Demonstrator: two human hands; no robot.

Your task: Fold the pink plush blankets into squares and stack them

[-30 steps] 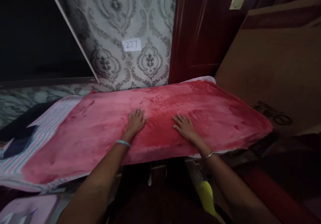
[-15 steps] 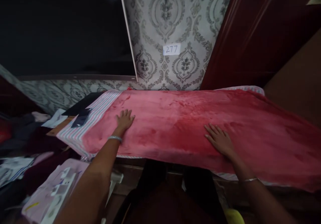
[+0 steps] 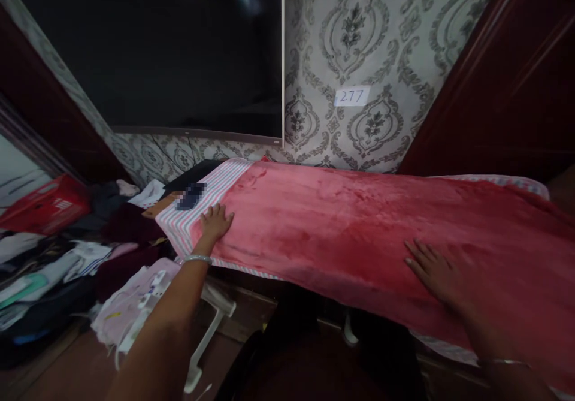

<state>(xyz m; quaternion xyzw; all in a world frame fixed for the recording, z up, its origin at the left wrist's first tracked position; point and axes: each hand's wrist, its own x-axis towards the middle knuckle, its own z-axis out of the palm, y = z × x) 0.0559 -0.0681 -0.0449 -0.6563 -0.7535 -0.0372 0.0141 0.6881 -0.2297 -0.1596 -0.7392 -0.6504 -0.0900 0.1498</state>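
A plush red blanket (image 3: 350,227) lies spread along a narrow raised surface, over a pink and white striped cloth (image 3: 197,212) that shows at its left end. My left hand (image 3: 214,222) lies flat with fingers apart at the blanket's left edge, partly on the striped cloth. My right hand (image 3: 433,270) rests flat on the blanket toward the right, fingers stretched out. Each wrist wears a thin bangle. Neither hand holds anything.
A dark flat item (image 3: 191,196) lies on the striped cloth just beyond my left hand. Piled clothes and papers (image 3: 58,251) and a red crate (image 3: 42,203) fill the left. A dark screen (image 3: 171,47), patterned wallpaper with a "277" label (image 3: 351,96) and a dark red door (image 3: 503,83) stand behind.
My left hand slid left along the blanket to its left end. My right hand slid right. The view turned left, bringing the clutter on the left into sight.
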